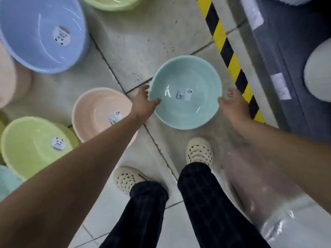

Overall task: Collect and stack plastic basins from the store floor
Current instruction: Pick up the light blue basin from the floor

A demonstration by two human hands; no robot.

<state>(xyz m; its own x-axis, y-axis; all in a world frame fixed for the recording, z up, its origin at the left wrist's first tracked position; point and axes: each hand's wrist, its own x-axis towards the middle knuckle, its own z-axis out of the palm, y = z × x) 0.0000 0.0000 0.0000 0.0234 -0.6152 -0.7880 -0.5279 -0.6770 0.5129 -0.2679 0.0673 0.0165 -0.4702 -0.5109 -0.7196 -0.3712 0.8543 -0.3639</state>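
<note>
Blue basin (41, 33): upright, well beyond and left of the left fingers (145, 88). Green basin (30, 145): upright, well left of those fingers, nearer the person. Pink basin (100, 111): just left of the left hand (143, 104), partly behind the forearm. Teal basin (186, 92): upright, between both sets of fingers, over the floor (143, 42); contact with the floor cannot be told. Left hand pinches its left rim, thumb inside, fingers outside. Right hand (234, 104): blurred, fingers (232, 91) loose and released, just beside the right rim; thumb at the rim, contact uncertain.
</note>
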